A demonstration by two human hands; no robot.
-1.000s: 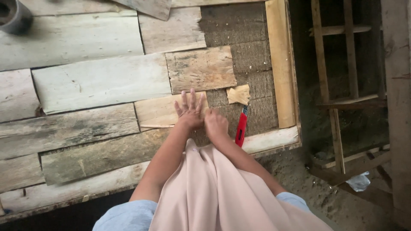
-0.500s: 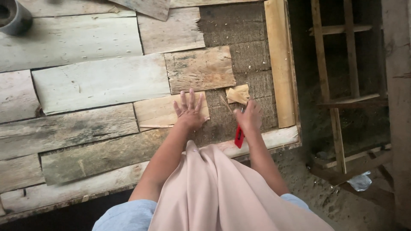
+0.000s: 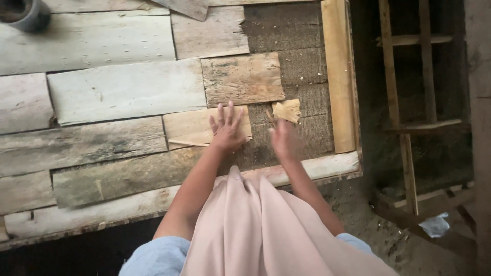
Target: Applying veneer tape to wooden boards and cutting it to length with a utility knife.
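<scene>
Veneer strip, pale, lies flat on the panel near its lower right corner, long axis running left to right; left hand rests open on the strip's right end, fingers spread; right hand is blurred just beside it, grip cannot be told; small scrap lies just above that hand; pot at the upper left corner, contents not visible.

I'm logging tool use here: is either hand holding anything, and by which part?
The left hand holds nothing; it lies flat, fingers spread, on a pale wood piece. The right hand is motion-blurred, so whether it grips anything cannot be told.
</scene>
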